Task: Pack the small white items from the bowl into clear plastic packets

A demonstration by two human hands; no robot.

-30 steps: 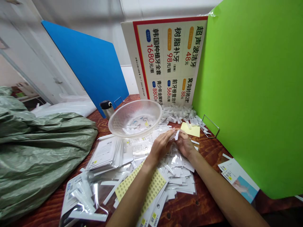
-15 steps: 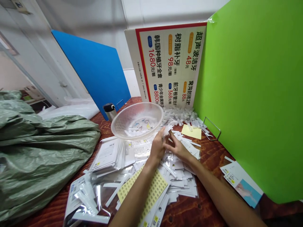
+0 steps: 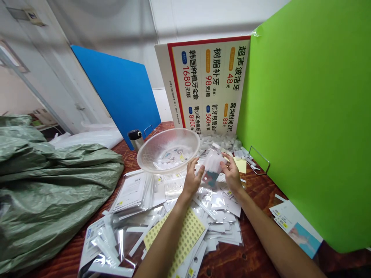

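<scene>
Over the pile, a clear plastic bag with a white-and-blue card (image 3: 212,174) hangs tilted and slightly blurred between my hands. My right hand (image 3: 232,175) pinches its right edge between thumb and fingers. At its left side is my left hand (image 3: 193,179), fingers apart, the thumb close to the bag's edge; whether they touch I cannot tell. Below lie many white cards in clear bags (image 3: 222,227). Under my left forearm is a yellow sheet of round stickers (image 3: 189,227), partly hidden.
A translucent plastic basin (image 3: 145,154) holds some packets, with a steel flask (image 3: 136,139) behind it. Small white plastic pieces (image 3: 228,143) are heaped at the back. A green board (image 3: 304,116) stands right, a blue board (image 3: 118,92) left. Green sheeting (image 3: 58,193) lies far left.
My hands, close together before, have moved apart. The bag with the blue-printed card now shows between them, held at its right edge by my right hand. The camera view has shifted slightly.
</scene>
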